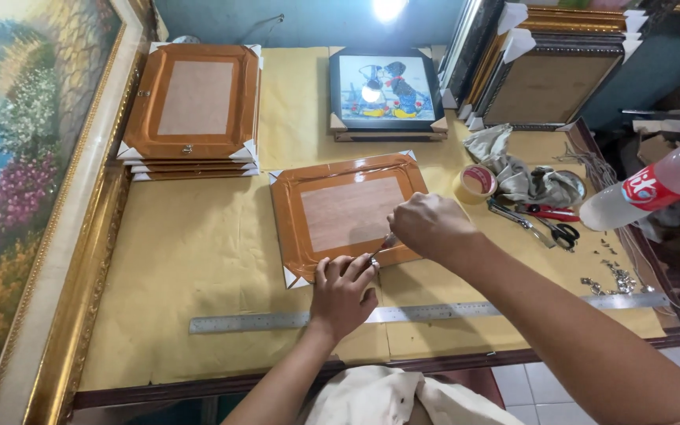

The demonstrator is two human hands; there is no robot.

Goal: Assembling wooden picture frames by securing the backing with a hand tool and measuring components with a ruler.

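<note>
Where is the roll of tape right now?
In the head view, the roll of tape sits right of the face-down frame, beside the crumpled cloth.

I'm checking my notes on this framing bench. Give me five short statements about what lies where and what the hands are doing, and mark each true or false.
1. The left hand presses on the near edge of the brown frame lying back side up. True.
2. The right hand holds a thin tool at that edge. True; its kind is unclear.
3. The steel ruler lies on top of the frame. False: it lies on the yellow table cover, nearer the person.
4. The tape roll sits left of the frame. False: right of it.
5. The scissors lie right of the frame. True.
</note>
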